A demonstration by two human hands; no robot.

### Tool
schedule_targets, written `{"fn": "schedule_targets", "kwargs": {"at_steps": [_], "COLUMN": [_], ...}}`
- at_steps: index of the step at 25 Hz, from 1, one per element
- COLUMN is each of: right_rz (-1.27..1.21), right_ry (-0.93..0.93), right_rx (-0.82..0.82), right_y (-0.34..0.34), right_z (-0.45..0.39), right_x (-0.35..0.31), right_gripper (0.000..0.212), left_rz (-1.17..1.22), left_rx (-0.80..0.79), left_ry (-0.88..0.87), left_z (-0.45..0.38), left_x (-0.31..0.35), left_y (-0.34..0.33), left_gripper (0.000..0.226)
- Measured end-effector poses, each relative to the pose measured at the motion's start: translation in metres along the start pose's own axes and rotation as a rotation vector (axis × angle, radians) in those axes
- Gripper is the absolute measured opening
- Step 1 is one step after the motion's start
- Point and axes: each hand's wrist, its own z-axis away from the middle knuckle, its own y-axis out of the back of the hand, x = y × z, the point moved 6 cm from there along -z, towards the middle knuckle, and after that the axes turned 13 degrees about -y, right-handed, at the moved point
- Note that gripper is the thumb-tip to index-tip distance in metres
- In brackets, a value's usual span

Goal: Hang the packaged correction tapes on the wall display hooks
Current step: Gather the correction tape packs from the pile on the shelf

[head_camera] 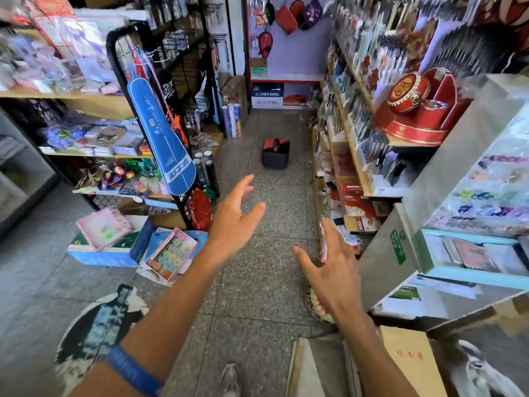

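Note:
My left hand [233, 222] reaches forward over the aisle floor, palm turned right, fingers spread and holding nothing. My right hand [332, 270] is also stretched out, thumb wide apart from the fingers. A thin pale pink strip [323, 245] shows edge-on beside its fingers; I cannot tell if it is a package or touches the hand. No correction tape package is clearly recognisable. A dark basket [275, 154] with red contents stands on the floor further down the aisle. The back wall display [297, 50] carries hanging pouches.
A black wire grid rack [183, 81] with hooks and a blue racket cover [161, 138] stands left. Boxes of stationery [171, 253] lie on the floor beside it. Pen shelves [360, 133] line the right, with a red drum-shaped box [412, 96] and cardboard [406, 365] nearby.

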Motion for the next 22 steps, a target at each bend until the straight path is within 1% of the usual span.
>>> {"fn": "schedule_targets", "kwargs": {"at_steps": [3, 4, 7, 10, 14, 18, 22], "right_rz": [0.006, 0.001, 0.014, 0.022, -0.03, -0.05, -0.111], "right_ry": [-0.022, -0.044, -0.096, -0.11, -0.184, -0.271, -0.279], "right_rx": [-0.027, -0.064, -0.092, -0.075, -0.056, -0.094, -0.105], "right_y": [-0.03, -0.044, -0.083, -0.107, -0.131, -0.156, -0.189], "right_z": [-0.039, -0.057, -0.123, -0.193, -0.281, -0.372, -0.49], "right_x": [-0.001, -0.003, -0.018, -0.047, -0.078, -0.086, -0.092], "right_gripper": [0.083, 0.084, 0.087, 0.087, 0.086, 0.089, 0.088], "left_rz": [0.018, 0.032, 0.073, 0.088, 0.138, 0.138, 0.117], "left_rx": [-0.018, -0.031, -0.036, -0.055, -0.097, -0.119, -0.118], "left_ry": [0.07, 0.093, 0.136, 0.172, 0.19, 0.184, 0.187], "left_z": [-0.03, -0.045, -0.109, -0.174, -0.261, -0.346, -0.447], "left_x": [-0.035, -0.052, -0.108, -0.155, -0.198, -0.237, -0.296], "left_y": [-0.007, -0.008, -0.009, -0.005, -0.006, -0.018, -0.047], "left_gripper": [0.063, 0.063, 0.063, 0.062, 0.061, 0.059, 0.058]}}
